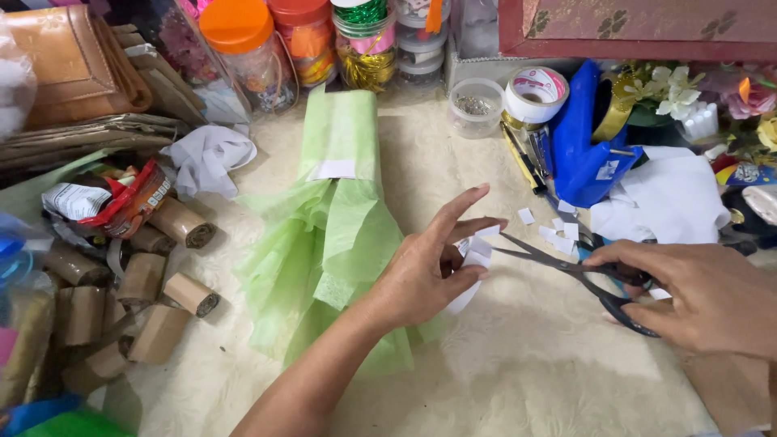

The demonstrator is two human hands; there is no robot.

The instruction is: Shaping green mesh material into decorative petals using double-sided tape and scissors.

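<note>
My left hand pinches a small strip of white foam tape between thumb and fingers, index finger stretched out. My right hand grips black-handled scissors, blades parted and pointing left at the strip. Under my left forearm lies a light green tissue wrap with a white patch stuck near its top. Small cut white pieces lie scattered on the cream cloth just beyond the scissors.
Cardboard tubes and wrappers pile up at the left. Jars with orange lids, ribbon spools, a tape roll, a clear pin cup, a blue holder and artificial flowers line the back and right.
</note>
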